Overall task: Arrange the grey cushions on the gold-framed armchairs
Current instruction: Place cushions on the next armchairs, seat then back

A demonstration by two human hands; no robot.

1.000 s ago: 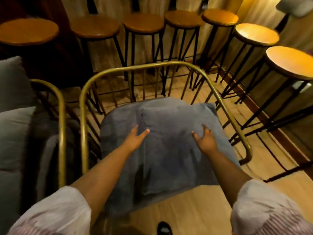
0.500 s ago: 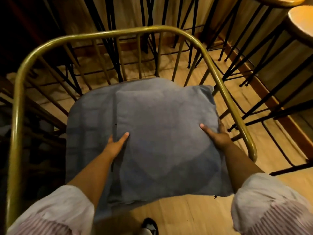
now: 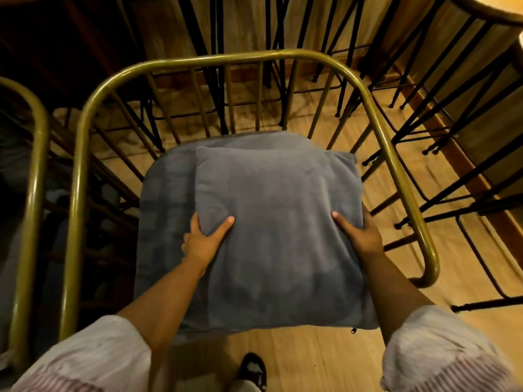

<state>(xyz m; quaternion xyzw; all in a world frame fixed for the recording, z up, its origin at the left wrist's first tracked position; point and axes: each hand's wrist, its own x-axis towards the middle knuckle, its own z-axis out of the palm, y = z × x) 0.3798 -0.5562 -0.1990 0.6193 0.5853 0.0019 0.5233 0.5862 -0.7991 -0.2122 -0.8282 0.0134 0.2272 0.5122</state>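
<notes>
Item: grey cushion (image 3: 280, 222), loose, square, lying flat atop the seat pad (image 3: 167, 193) of a gold-framed armchair (image 3: 243, 56), offset toward its right side.
Left hand (image 3: 205, 241): fingers clamped on the cushion's left edge, thumb on top.
Right hand (image 3: 358, 236): fingers curled around the right edge, thumb on top.
Step in hand, judged: positioning this cushion on the chair.
Next move calls for: lifting or tilting it up against the back rails, centred.
Adjacent: second gold frame (image 3: 34, 154) at left; black stool legs (image 3: 441, 154) behind.
</notes>
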